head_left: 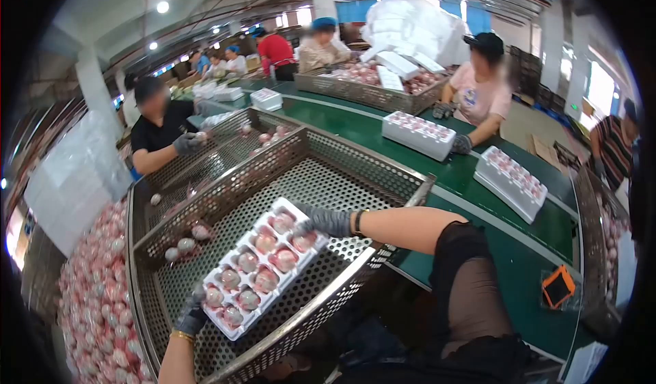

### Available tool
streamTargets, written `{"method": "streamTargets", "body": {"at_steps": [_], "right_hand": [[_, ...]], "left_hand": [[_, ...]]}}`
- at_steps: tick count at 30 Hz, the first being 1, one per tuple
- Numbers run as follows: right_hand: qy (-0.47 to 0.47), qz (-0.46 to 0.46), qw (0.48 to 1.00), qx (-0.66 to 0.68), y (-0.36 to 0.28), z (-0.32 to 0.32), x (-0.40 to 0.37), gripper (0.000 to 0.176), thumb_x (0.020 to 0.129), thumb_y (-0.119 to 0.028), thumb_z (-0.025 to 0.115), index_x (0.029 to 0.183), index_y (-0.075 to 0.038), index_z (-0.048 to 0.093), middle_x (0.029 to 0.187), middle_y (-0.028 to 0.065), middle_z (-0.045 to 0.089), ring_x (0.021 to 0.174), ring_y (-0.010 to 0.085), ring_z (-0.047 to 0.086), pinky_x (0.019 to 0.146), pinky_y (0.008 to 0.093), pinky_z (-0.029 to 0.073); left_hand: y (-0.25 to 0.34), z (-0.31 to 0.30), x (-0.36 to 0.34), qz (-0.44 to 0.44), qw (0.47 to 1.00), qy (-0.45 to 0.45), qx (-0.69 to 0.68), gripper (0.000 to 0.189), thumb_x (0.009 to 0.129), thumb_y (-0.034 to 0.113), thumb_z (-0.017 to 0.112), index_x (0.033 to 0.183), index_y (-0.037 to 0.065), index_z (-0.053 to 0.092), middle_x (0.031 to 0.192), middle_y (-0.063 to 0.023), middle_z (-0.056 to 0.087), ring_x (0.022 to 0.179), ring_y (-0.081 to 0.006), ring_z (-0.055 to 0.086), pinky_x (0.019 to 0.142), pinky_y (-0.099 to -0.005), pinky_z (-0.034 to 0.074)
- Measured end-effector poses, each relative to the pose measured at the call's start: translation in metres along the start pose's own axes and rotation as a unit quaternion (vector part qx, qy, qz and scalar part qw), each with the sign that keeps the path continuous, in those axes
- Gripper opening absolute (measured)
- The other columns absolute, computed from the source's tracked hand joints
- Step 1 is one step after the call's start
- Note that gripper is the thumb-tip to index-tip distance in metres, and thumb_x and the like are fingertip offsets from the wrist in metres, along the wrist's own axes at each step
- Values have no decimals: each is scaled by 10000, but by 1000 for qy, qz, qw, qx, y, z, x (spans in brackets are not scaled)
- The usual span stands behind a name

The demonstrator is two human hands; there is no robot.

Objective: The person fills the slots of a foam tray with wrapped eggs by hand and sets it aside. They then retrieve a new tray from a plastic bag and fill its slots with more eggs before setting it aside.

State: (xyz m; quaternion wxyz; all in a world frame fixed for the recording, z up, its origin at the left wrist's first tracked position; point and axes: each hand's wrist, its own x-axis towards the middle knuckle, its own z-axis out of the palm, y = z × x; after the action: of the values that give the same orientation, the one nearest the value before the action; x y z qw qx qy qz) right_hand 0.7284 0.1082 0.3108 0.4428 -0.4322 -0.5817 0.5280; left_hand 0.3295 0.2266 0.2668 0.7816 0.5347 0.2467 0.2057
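My left hand (pixel 194 313), in a dark grey glove, grips the near left end of a white foam tray (pixel 281 285). At the tray's far right end, my right hand (pixel 326 221), gloved alike, has its fingers closed around the corner. Two rows of round red-and-pale fruit (pixel 265 279) in clear wrapping sit in the tray's hollows. The tray is tilted and held over a perforated metal bin (pixel 273 189). A few loose wrapped fruits (pixel 186 244) lie in the bin's left part.
Beyond the bin runs a green conveyor belt (pixel 342 121) bearing filled foam trays (pixel 418 134). Co-workers stand around it; one person's gloved hand (pixel 462 144) touches a tray. Fruit is heaped at left (pixel 102 302). An orange-framed object (pixel 558 287) lies at right.
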Motion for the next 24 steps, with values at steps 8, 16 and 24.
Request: {"method": "streamTargets", "body": {"at_steps": [8,16,24], "right_hand": [[164,-226,924,261,-79,-11,-43,606,722,-98,636,1280,-65,401,1196,79,522,1076,198,527,916,328,460],[317,-351,806,356,-119,-106,-153,532,724,-152,643,1205,-22,458,1127,148,553,1020,292,563,901,448,473],[568,-262,698,350,-43,-201,-311,572,721,-287,626,1235,-96,462,1164,128,559,969,307,584,814,490,494]], "left_hand": [[31,35,-10,113,988,24,-104,673,868,574,398,1404,206,223,1396,-98,325,1103,-285,510,892,-454,455],[27,21,-17,116,987,106,-27,675,874,563,421,1410,204,224,1358,-103,366,938,-232,566,804,-385,500],[26,45,-13,76,995,63,-7,773,814,526,561,1409,182,209,1319,-117,394,908,-236,582,758,-366,519]]}}
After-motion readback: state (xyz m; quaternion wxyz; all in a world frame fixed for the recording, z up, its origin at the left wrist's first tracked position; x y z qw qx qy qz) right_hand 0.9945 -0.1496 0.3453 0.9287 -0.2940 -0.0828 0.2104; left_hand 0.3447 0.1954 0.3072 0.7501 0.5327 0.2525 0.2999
